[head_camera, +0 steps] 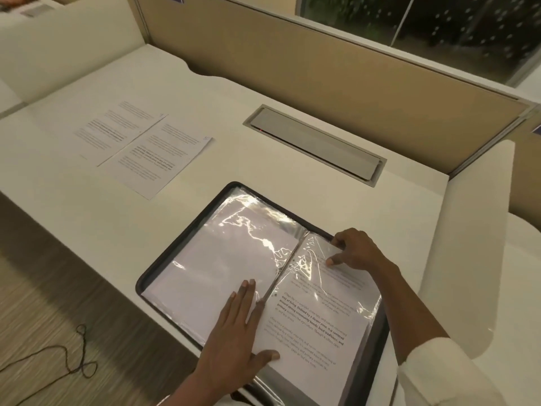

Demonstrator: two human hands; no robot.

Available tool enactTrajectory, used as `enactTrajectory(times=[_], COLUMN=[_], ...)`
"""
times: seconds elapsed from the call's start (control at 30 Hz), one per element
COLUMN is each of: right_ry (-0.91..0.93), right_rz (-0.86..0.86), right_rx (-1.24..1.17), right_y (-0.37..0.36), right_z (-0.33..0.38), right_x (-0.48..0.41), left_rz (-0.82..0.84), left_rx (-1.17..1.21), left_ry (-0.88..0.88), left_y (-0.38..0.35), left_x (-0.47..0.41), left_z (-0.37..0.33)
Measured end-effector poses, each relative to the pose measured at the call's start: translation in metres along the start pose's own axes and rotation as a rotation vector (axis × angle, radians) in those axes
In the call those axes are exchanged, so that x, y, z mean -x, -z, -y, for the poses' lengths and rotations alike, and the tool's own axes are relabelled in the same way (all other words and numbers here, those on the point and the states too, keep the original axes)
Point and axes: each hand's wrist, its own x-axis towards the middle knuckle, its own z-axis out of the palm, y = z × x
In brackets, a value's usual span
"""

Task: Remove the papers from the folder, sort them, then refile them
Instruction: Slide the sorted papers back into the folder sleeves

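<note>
An open folder (376, 347) lies at the near edge of a white bench (87, 215), right of its middle. Its clear pockets shine under the light. Two loose sheets (140, 142) of printed text lie side by side, well apart from it, toward the bench's left edge. The step in hand appears to be removal: those two sheets are out, and a printed page (316, 326) sits inside the right-hand plastic sleeve (310, 259). The left hand (237, 332) lies flat across the folder's spine with its fingers straight and close together. Its thumb is spread out onto the near edge of the printed page, so this grip presses down and holds nothing. The right hand (357, 250) is at the sleeve's far edge, where its curled fingers and thumb pinch the plastic. Whether the page itself is also caught in that grip cannot be told. The next move probably calls for parting the sleeve's mouth and sliding the page out toward the bench's far edge. Meanwhile the flat hand keeps the folder from shifting.
</note>
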Motion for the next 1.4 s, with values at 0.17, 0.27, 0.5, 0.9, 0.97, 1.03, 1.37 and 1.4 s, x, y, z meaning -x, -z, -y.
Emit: enactTrajectory(times=[0.17,0.27,0.5,0.9,0.97,1.03,1.37,1.4], right_ry=[0.020,0.013,-0.026,-0.010,-0.019,-0.024,-0.031,-0.059], right_rz=[0.027,0.085,0.066,0.008,0.013,0.019,-0.030,-0.039], right_rx=[-0.098,-0.167,-0.206,-0.149,-0.160,-0.191,-0.073,-0.014], right_y=[0.001,0.004,-0.003,-0.004,-0.002,-0.003,-0.003,-0.001], right_z=[-0.004,-0.002,-0.004,-0.011,-0.013,-0.013,-0.014,-0.014], right_x=[-0.001,0.000,0.007,0.022,0.025,0.028,0.038,0.042], left_rz=[0.004,0.003,0.044,0.146,0.150,0.177,0.233,0.234], left_rx=[-0.003,0.013,0.063,0.005,0.008,-0.009,-0.022,-0.023], left_ry=[-0.006,-0.019,-0.017,0.013,0.018,0.017,0.040,0.040], left_y=[0.001,0.001,0.003,0.010,0.012,0.013,0.017,0.016], left_x=[0.012,0.016,0.017,0.016,0.015,0.015,0.013,0.013], left_z=[0.000,0.000,0.003,0.000,0.000,0.000,-0.004,-0.003])
